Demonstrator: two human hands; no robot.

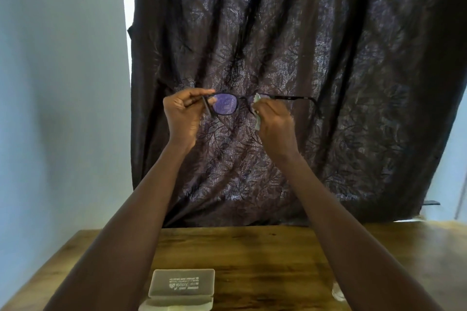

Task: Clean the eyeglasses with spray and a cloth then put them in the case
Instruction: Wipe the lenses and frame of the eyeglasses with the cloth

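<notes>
Eyeglasses (225, 103) raised; left hand (182, 118) pinches frame, right hand (274, 121) rubs cloth (255, 102).

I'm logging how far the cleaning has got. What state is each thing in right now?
eyeglasses: held up in the air, arms unfolded, not in the case.
cloth: bunched, pressed against one lens.
case: open, lying on the table.
left hand: pinches the frame's end.
right hand: grips the cloth.
curtain: hanging, drawn across.
</notes>
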